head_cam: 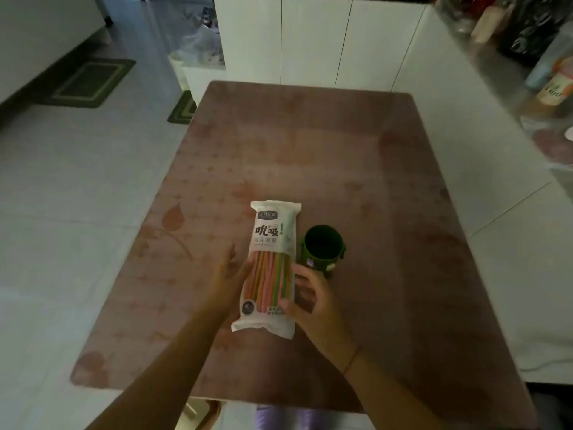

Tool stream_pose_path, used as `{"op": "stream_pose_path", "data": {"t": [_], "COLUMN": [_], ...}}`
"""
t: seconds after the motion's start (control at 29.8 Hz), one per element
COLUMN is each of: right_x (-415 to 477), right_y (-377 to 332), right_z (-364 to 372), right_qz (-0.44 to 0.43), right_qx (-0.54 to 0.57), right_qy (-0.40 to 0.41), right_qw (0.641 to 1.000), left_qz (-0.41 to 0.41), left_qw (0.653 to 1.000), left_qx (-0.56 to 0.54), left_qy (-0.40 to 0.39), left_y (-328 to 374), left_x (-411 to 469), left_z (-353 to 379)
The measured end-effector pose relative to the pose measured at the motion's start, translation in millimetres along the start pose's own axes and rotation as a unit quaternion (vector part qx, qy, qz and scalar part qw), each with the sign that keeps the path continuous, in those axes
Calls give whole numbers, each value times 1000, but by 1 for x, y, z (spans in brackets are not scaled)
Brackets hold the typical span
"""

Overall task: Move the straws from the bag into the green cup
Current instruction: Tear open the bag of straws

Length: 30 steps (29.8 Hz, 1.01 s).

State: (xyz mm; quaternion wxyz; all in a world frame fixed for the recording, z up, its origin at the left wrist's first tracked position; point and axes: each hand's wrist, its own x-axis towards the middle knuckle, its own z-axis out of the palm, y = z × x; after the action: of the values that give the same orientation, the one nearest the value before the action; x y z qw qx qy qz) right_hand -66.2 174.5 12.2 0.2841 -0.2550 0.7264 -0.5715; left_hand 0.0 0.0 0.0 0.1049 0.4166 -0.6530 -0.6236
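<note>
A long white bag (pixel 273 231) with a clear window full of coloured straws (pixel 269 279) is held over the brown table (pixel 310 150). My left hand (pixel 228 279) grips the bag's left side, the thumb lying on its front. My right hand (pixel 310 301) holds the lower right edge, thumb on the front near the bottom corner. The bag looks sealed at both ends. Just right of the bag stands the dark green cup (pixel 324 248), upright, its inside dark and nothing visible in it. My right hand's fingers lie close to the cup's base.
White cabinets (pixel 313 41) stand behind the table's far edge. A cluttered counter with jars and bottles (pixel 552 85) runs along the right. Green mats (pixel 90 82) lie on the tiled floor to the left. Plastic bags (pixel 201 48) sit on a low white stand beyond the table's left corner.
</note>
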Motion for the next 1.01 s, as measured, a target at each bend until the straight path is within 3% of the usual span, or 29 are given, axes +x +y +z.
{"op": "stream_pose_path", "data": {"t": [0.13, 0.3, 0.47, 0.74, 0.94, 1.01], "right_x": [2, 12, 16, 43, 79, 84], "right_y": [24, 32, 22, -56, -113, -118], "right_z": [14, 22, 21, 21, 6, 5], "right_qz": [35, 66, 86, 30, -1, -4], "right_qx": [-49, -34, -33, 55, 133, 135], "right_qy": [-15, -32, -55, -70, -65, -87], "right_qw": [998, 997, 994, 996, 989, 987], "left_qz": [-25, -34, -57, 23, 96, 132], "left_qw": [999, 998, 994, 999, 995, 991], "left_qx": [-29, -45, 9, -49, 31, 4], "left_qy": [-25, -39, -94, -5, -21, -29], "left_y": [0, 2, 4, 17, 47, 66], "left_x": [9, 16, 12, -15, -35, -43], "left_z": [9, 16, 4, -34, -39, -42]}}
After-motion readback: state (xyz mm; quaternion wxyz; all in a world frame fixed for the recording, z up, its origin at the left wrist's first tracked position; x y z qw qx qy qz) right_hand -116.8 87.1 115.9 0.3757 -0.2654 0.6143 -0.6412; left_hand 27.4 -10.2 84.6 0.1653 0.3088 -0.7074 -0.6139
